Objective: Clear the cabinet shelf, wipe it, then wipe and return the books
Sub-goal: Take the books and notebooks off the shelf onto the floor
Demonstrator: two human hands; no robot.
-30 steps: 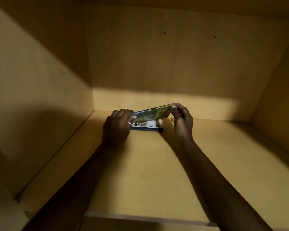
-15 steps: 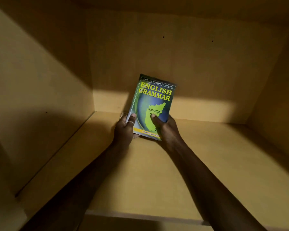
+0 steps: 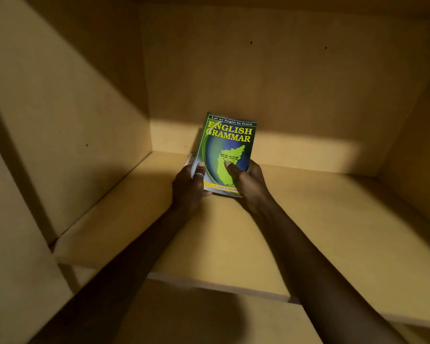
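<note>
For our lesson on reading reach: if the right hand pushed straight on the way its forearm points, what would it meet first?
Beyond the green book that the right hand grips, probably the cabinet's back wall; depth is unclear.

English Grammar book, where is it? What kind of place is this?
Probably inside a wooden cabinet: a flat shelf with side walls and a back panel boxing it in. Two hands, left hand and right hand, hold the English Grammar book there.
</note>
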